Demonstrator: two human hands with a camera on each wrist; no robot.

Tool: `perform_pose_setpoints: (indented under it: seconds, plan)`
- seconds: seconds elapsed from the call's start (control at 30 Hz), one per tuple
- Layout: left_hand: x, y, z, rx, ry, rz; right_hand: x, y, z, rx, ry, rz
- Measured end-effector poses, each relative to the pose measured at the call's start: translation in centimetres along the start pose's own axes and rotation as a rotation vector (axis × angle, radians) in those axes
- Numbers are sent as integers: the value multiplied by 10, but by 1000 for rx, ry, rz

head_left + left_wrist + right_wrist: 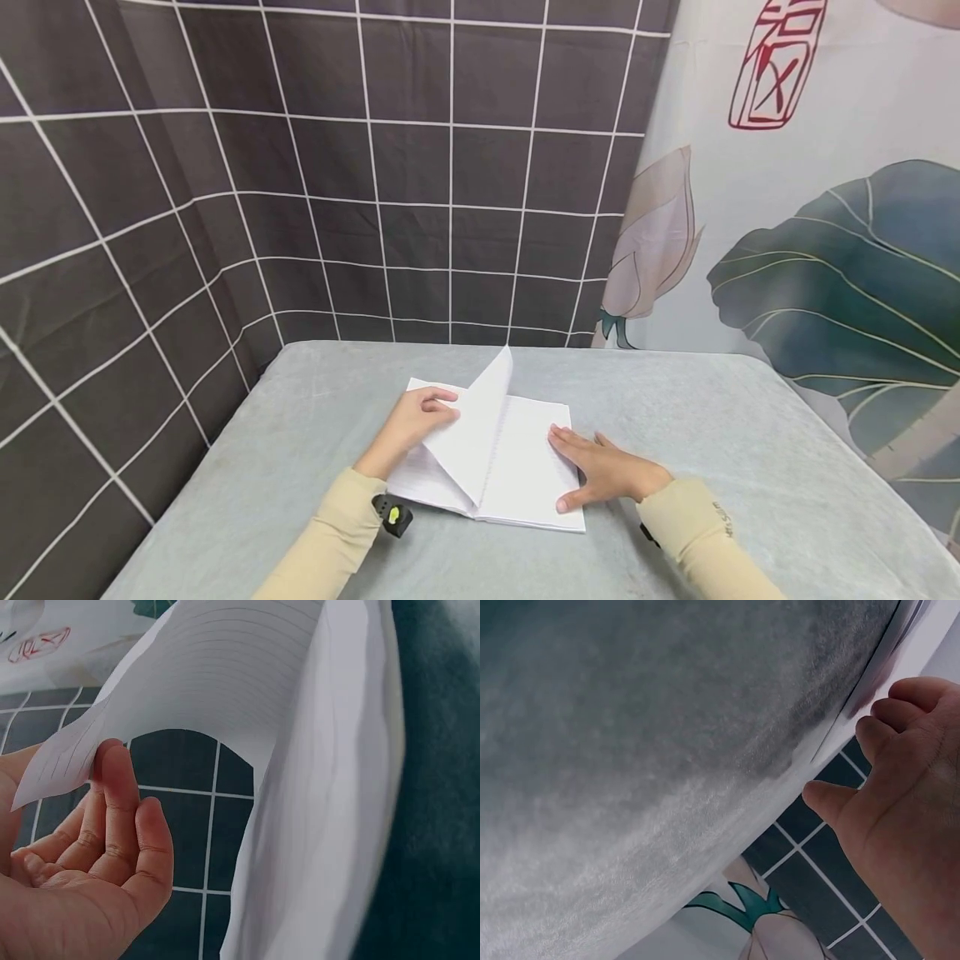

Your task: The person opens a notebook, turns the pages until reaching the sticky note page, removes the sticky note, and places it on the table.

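An open notebook with white lined pages lies on the table. One page stands lifted off the left side, its top corner pointing up. My left hand pinches the outer edge of that page; in the left wrist view the sheet curves away from the left hand's fingertips. My right hand lies at the right edge of the notebook, fingers spread, with fingertips on the right page. From the right wrist, the right hand shows extended fingers along the notebook's edge.
A grey cloth-covered table surrounds the notebook. Behind it hangs a dark curtain with a white grid, and a pale curtain printed with lotus on the right. A black band is on the left wrist.
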State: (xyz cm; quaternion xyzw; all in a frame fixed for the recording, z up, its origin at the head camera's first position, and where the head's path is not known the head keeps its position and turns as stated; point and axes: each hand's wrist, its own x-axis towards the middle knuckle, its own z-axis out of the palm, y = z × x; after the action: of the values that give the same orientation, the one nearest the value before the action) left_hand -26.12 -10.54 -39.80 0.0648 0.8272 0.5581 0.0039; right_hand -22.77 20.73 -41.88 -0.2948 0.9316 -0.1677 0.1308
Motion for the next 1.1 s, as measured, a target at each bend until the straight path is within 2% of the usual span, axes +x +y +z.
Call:
perform_pose_setpoints:
  seconds: [0.33, 0.57, 0.67, 0.87, 1.1]
  plan:
    - [2, -7, -11, 34, 43, -39, 4, -1, 2, 1, -12, -33]
    - [0, -10, -21, 67, 68, -107, 4, -3, 1, -3, -17, -43]
    - [-2, -10, -26, 86, 76, -111, 3, -2, 1, 3, -26, -44]
    - [-2, -17, -33, 105, 74, -117, 2, 0, 1, 20, -48, -40]
    - [-2, -23, -42, 169, 74, -166, 0, 3, -1, 58, -73, -32]
